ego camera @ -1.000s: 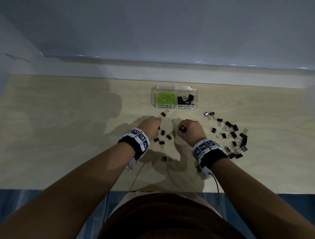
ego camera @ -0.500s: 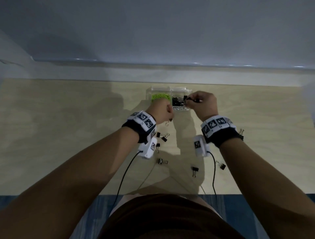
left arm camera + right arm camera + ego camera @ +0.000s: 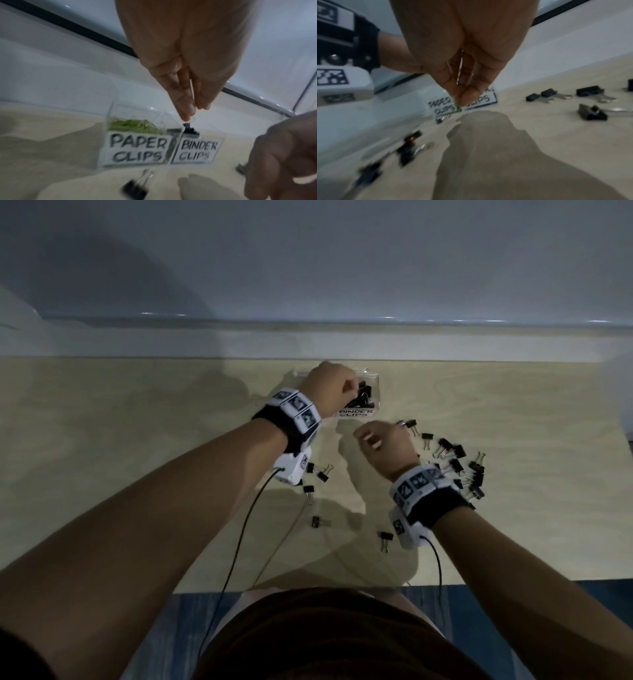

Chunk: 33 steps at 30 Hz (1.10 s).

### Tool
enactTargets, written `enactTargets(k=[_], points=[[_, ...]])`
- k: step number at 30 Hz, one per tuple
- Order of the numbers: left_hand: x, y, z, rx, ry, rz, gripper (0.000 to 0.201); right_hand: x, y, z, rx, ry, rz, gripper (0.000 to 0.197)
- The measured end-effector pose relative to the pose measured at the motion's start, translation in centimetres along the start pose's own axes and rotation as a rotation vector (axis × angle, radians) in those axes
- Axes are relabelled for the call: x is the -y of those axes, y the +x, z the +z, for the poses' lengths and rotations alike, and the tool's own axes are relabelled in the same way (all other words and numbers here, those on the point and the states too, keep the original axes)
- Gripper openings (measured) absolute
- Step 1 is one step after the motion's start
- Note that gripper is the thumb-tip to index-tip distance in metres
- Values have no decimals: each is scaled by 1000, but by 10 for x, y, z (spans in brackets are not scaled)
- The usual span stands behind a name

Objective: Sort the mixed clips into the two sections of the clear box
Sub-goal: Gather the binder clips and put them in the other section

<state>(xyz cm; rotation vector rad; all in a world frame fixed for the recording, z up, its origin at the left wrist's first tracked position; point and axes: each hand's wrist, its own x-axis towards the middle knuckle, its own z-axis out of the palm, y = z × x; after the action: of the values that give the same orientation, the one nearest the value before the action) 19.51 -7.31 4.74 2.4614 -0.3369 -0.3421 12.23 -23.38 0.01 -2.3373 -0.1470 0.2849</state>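
The clear box [image 3: 376, 378] stands at the far middle of the table, labelled PAPER CLIPS and BINDER CLIPS [image 3: 137, 148]. Green paper clips [image 3: 133, 125] fill its left section and black binder clips [image 3: 364, 397] its right. My left hand [image 3: 346, 390] hovers over the box, covering the left section in the head view. Its bunched fingertips [image 3: 188, 115] point down over the binder section and pinch a black binder clip [image 3: 186, 125]. My right hand [image 3: 363, 438] hangs above the table in front of the box. Its fingers are bunched together [image 3: 462, 100] with nothing plainly between them.
Several black binder clips [image 3: 459, 463] lie in an arc to the right of my right hand. A few more [image 3: 320, 474] lie under my left wrist, and single ones [image 3: 385, 537] lie nearer me. A wall ledge runs just behind the box. Wrist cables trail to the table's near edge.
My left hand rose from the box's front to over the box with a clip. My right hand left the binder section and drew back toward me.
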Motion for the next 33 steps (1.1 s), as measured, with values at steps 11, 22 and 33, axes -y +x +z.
enactTargets(k=[11,22,33], points=[[91,-89,31,356,414,134,53,20,-37,62,473,-502,-372,58],[83,-127,55,230,193,-29,73,16,-45,56,395,-507,-420,37],[67,-126,67,204,152,-97,26,23,-37,36,456,-500,-109,23]])
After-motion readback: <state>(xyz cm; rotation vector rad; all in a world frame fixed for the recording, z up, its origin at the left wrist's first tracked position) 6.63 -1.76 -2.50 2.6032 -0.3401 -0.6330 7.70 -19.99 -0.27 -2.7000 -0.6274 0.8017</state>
